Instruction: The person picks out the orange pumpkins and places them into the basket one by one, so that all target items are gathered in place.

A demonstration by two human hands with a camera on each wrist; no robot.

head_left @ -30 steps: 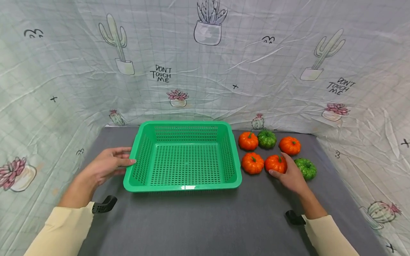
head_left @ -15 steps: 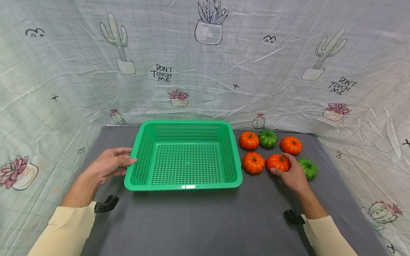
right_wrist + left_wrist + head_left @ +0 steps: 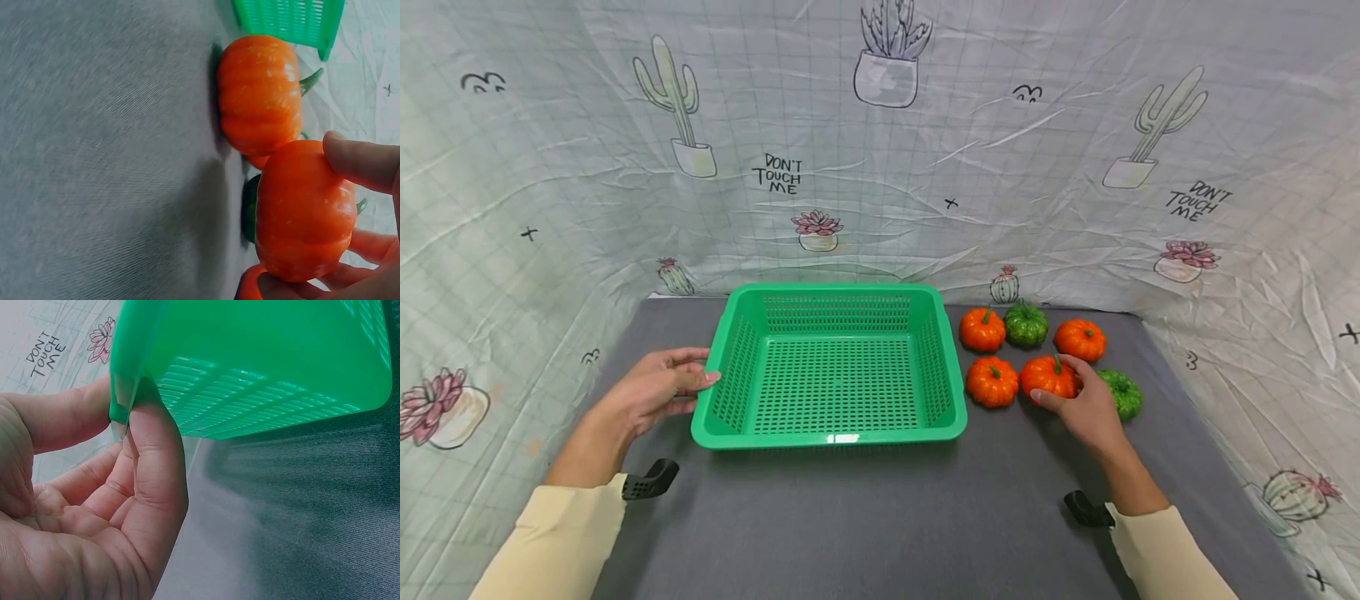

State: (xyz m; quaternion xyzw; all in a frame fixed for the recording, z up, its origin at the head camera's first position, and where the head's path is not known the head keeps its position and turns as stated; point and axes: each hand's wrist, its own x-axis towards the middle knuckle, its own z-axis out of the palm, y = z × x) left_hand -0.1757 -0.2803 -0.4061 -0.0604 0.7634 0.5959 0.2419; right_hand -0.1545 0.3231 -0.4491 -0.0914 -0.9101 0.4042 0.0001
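A green plastic basket [image 3: 835, 437] with slotted walls stands on the grey table, nothing inside it. My left hand [image 3: 658, 385] pinches its left rim; in the left wrist view the thumb [image 3: 69, 415] lies over the rim and the fingers curl beneath it. At the right, my right hand [image 3: 1088, 410] grips an orange pumpkin [image 3: 1047, 377] between thumb and fingers. In the right wrist view that pumpkin [image 3: 306, 212] shows large, its stem pointing away from the table. Another orange pumpkin [image 3: 992, 382] sits between it and the basket.
Behind stand an orange pumpkin [image 3: 982, 330], a green pumpkin [image 3: 1026, 325] and one more orange pumpkin [image 3: 1079, 340]. A second green pumpkin [image 3: 1122, 395] lies right of my right hand, partly hidden by it. Cactus-printed cloth [image 3: 880, 167] hangs around the table's back and sides.
My right hand has closed further round the orange pumpkin and shifted it very slightly. The left hand and basket stay where they were.
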